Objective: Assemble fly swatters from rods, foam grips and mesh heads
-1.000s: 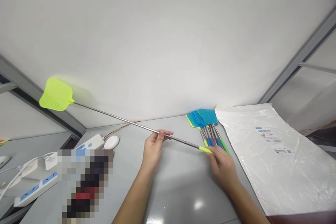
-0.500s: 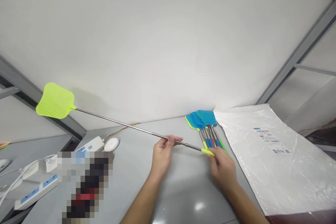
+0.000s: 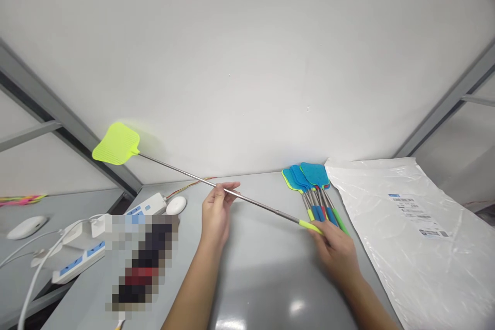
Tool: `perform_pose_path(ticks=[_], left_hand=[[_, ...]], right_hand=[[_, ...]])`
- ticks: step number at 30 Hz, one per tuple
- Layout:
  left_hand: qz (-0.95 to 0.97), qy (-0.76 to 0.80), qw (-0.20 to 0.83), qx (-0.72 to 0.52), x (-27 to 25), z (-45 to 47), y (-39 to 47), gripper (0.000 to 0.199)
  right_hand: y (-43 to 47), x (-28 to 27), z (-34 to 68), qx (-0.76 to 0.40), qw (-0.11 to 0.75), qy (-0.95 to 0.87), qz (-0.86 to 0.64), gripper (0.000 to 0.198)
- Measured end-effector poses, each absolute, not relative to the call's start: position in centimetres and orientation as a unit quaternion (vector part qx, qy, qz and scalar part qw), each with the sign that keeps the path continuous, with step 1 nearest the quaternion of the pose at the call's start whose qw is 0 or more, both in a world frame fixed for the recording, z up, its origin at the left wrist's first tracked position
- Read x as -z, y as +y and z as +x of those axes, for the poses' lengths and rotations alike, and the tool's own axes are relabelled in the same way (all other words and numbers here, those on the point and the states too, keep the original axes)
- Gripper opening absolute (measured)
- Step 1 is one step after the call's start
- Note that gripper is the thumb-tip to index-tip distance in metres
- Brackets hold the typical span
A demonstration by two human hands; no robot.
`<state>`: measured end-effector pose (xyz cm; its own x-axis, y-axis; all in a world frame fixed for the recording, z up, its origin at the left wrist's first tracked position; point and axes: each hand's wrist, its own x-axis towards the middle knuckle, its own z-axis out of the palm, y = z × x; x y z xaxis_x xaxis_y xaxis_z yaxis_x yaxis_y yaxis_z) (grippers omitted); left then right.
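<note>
A fly swatter (image 3: 117, 144) with a yellow-green paddle and a long metal telescopic rod slants across the view, its paddle raised at the left in front of the wall. My right hand (image 3: 335, 251) is closed around its yellow-green handle. Further along the rod, my left hand (image 3: 216, 211) pinches the metal between thumb and fingers, with the other fingertips stretched out. Beyond my right hand lies a bundle of fly swatters (image 3: 315, 175), mostly with blue paddles on top and handles in blue, green, yellow and red.
A white plastic mailing bag (image 3: 390, 216) with a printed label covers the right side of the grey table (image 3: 266, 268). White power strips (image 3: 79, 263) with cables, a white rounded device (image 3: 176, 205) and a pixelated dark object (image 3: 143, 263) are at the left. A wall (image 3: 247, 62) rises behind.
My left hand has slid along the rod toward the paddle, away from the handle. The paddle now appears nearer my hands. My right hand keeps its hold, and the view has shifted slightly left.
</note>
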<state>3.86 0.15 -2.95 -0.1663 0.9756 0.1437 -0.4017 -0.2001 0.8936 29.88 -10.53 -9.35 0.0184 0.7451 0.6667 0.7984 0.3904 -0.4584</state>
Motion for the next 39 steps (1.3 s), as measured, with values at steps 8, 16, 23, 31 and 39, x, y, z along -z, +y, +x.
perform_pose_path(ticks=[8,16,23,31,39], left_hand=[[0.309,0.35,0.528,-0.71,3.1,3.5,0.9,0.03],[0.349,0.341,0.589,-0.644,3.8,6.5,-0.9,0.03],[0.365,0.368,0.575,-0.633,4.1,7.3,-1.4,0.033],[0.431,0.389,0.572,-0.579,4.5,9.8,-3.3,0.032],[0.521,0.352,0.596,-0.5,3.4,11.6,-5.5,0.032]], right_hand=[[-10.5,9.2,29.9,0.027,0.458,-0.692,-0.558,0.012],[-10.4,9.7,30.5,0.059,0.466,-0.668,-0.576,0.011],[-10.1,10.1,31.0,0.091,0.479,-0.645,-0.589,0.012],[-10.5,9.8,29.4,0.073,0.449,-0.666,-0.591,0.015],[-11.1,8.9,28.8,0.097,0.433,-0.699,-0.561,0.018]])
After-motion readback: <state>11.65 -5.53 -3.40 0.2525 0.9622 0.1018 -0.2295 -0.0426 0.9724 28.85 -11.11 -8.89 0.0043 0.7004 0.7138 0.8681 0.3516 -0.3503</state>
